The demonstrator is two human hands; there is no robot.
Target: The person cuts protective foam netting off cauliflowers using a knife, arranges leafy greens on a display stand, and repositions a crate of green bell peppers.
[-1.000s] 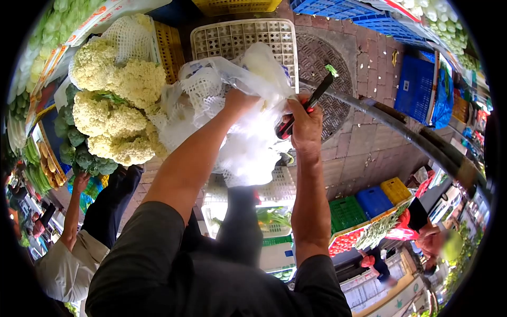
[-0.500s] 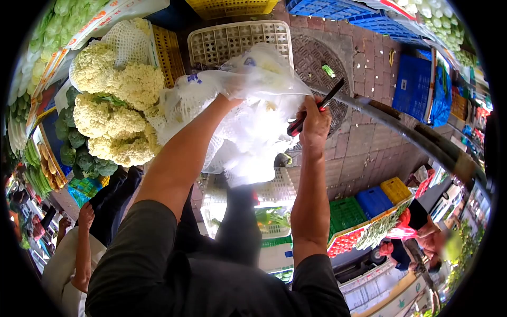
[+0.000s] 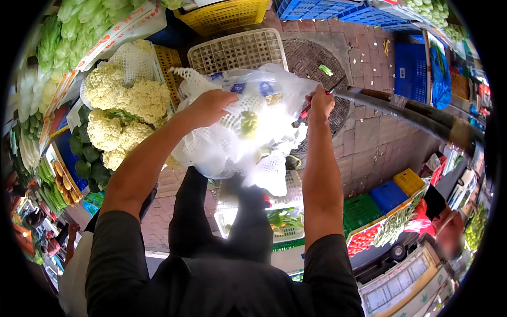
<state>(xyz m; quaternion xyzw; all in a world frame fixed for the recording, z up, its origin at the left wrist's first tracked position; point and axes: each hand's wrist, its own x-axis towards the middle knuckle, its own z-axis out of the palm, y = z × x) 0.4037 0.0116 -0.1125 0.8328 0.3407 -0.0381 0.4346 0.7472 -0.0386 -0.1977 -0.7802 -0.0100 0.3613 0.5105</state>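
Below me bunches a clear plastic bag [image 3: 288, 87] with blue print, mixed with white foam netting [image 3: 211, 148]. A pale green-white piece [image 3: 249, 124], which looks like cauliflower, shows in the pile; glare washes out much of it. My left hand [image 3: 210, 107] is closed, its fingers pressed together at the netting. At the bag's right edge, my right hand [image 3: 321, 103] is closed around a knife with a red and dark handle [image 3: 304, 112] and also touches the plastic. The dark blade [image 3: 339, 83] points up and right. Several cauliflowers [image 3: 127, 100] lie to the left.
A beige plastic crate [image 3: 237, 38] stands beyond the bag, beside a yellow crate [image 3: 224, 17]. A metal pole [image 3: 401, 108] crosses the right side. White crates [image 3: 288, 203] with greens stand near my legs. Another person's pale shirt [image 3: 74, 274] shows at lower left.
My left hand has come out from under the plastic and moved left, over the netting. My right hand has risen slightly with the knife. The bag is spread wider, exposing the pale piece.
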